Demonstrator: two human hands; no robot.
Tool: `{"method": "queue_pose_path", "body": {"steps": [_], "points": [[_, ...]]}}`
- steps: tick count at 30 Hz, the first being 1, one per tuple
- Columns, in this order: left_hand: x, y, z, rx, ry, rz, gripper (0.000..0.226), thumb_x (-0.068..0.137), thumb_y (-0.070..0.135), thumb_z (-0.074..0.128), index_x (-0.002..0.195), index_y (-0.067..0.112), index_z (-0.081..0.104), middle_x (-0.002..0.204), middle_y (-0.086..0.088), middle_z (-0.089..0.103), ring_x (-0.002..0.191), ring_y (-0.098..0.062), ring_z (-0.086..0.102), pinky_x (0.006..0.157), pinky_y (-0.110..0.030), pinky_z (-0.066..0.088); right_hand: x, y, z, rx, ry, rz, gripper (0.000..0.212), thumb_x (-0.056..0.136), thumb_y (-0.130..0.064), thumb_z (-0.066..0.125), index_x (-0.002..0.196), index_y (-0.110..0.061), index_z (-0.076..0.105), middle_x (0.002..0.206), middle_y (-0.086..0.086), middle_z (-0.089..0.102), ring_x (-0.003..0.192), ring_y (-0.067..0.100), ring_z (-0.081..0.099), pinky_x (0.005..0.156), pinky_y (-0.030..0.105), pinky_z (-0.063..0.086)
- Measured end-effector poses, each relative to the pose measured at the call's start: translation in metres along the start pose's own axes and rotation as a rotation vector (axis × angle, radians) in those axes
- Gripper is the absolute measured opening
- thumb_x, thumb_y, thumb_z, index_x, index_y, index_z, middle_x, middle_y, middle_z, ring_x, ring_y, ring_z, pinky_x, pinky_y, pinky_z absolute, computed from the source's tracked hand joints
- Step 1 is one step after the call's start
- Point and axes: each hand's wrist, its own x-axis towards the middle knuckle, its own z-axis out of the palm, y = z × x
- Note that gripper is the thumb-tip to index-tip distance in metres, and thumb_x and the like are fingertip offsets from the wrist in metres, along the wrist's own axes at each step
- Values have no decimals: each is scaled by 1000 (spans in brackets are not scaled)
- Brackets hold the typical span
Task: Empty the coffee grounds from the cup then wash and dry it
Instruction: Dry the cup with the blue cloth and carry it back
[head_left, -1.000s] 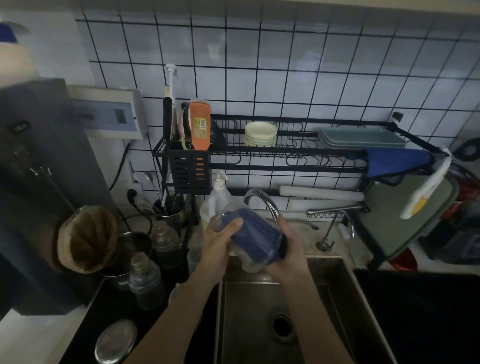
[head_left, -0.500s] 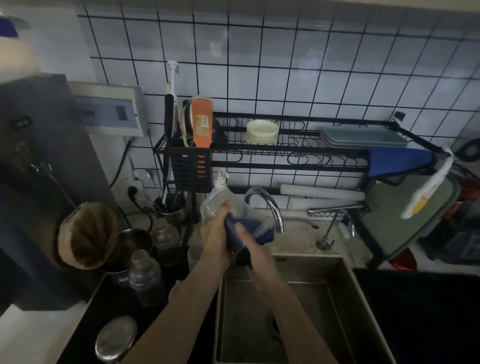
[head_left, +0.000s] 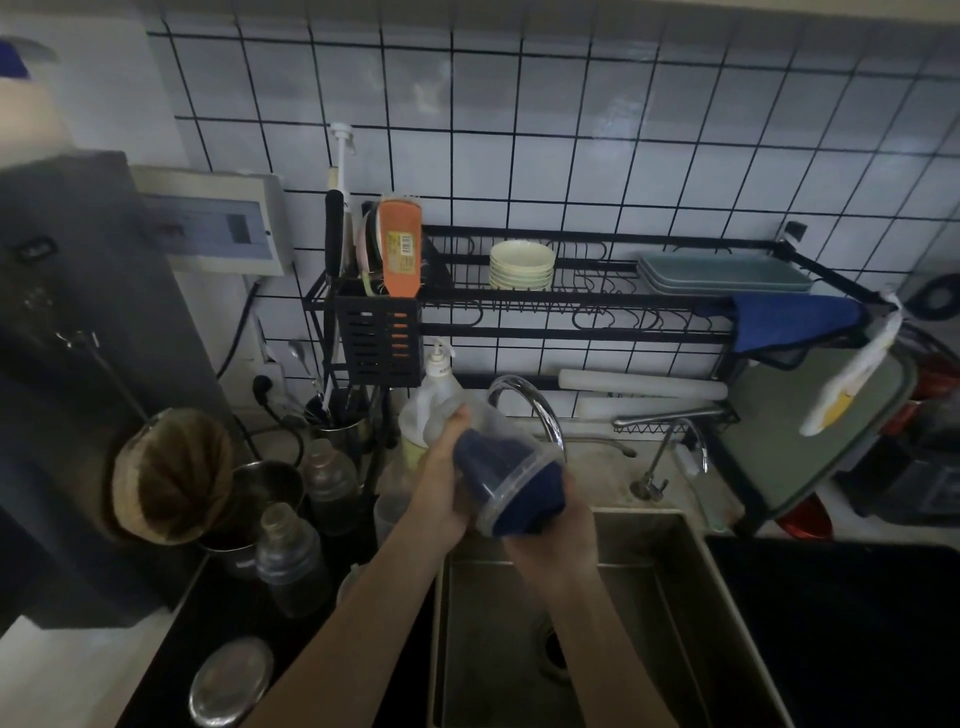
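Nearest, a round metal lid (head_left: 231, 680) lies on the dark tabletop (head_left: 218, 613) at the left, and the steel sink (head_left: 691, 597) opens in the middle with its drain (head_left: 551, 649) low in the basin. Above the sink's far edge both hands hold the clear plastic cup (head_left: 506, 457), tilted with its mouth toward the near right. The left hand (head_left: 441, 493) grips the cup's wall, fingers curled round it. The right hand (head_left: 558, 535) holds a blue cloth (head_left: 524, 493) stuffed inside the cup, fingers closed on the cloth at the rim. Just behind the cup arches the chrome tap (head_left: 535, 405), with a soap bottle (head_left: 434, 395) to its left. Farther left hangs a brown coffee filter (head_left: 174, 475). Against the tiled wall stands a black dish rack (head_left: 597, 312) carrying stacked bowls (head_left: 521, 265) and another blue towel (head_left: 784, 319).
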Motion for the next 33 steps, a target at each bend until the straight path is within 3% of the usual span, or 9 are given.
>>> {"method": "queue_pose_path", "body": {"steps": [3,7,10,14,16,20,24,27,33], "points": [[2,-1,3,-30,-62,-11,70,79,60,82,127,10,72,100,-13,85,92,-34,83,83,-45,66,4,1,4,-30,-92,-31,50,90,17,68,134,-3,58,108,7,75,81,-15,72,67,10,57],[4,-2,4,-34,-76,-60,70,80,64,79,125,10,76,98,-12,86,102,-35,77,83,-45,63,-2,8,8,-67,-5,-251,34,99,-28,55,128,-13,62,105,13,82,94,27,81,69,38,66],[0,-4,4,-19,-73,-64,65,83,60,81,127,12,74,109,-14,84,109,-37,74,87,-47,61,5,11,8,-302,75,-306,43,89,-36,63,127,-17,63,111,10,82,101,29,79,77,38,65],[-8,-11,13,57,-154,-62,48,87,43,83,120,9,73,96,-9,86,90,-26,83,78,-36,65,27,-1,8,-846,98,-204,42,108,-20,53,147,-5,52,150,16,58,118,13,66,96,27,55],[-9,-9,16,47,-194,-59,48,84,40,84,119,9,75,95,-8,86,85,-23,84,78,-35,65,31,-8,6,-911,19,-128,43,108,1,45,150,9,42,161,28,40,148,32,44,120,34,39],[-5,0,10,97,-204,-57,57,78,45,86,122,10,76,110,-15,84,91,-28,82,81,-39,65,26,-15,24,-1225,-64,-72,31,108,-1,49,137,6,54,136,34,59,129,45,56,102,29,49],[-2,-2,4,149,-169,-51,55,76,47,87,117,14,75,96,-10,86,89,-28,82,86,-44,63,18,-24,30,-1525,-214,-83,20,111,-10,44,112,-24,60,94,0,61,103,27,61,103,37,48],[-6,-5,8,138,-169,-41,50,77,42,88,114,12,76,95,-11,86,86,-27,83,80,-40,65,19,-19,24,-1742,-115,-105,25,108,-11,50,130,-10,62,129,13,65,129,35,57,112,37,42],[-15,3,19,66,-245,-69,51,86,50,80,120,12,80,109,-14,83,92,-29,82,76,-38,64,8,1,34,-1098,176,-455,31,99,-37,63,127,-25,64,145,18,60,129,36,60,114,59,45]]}}
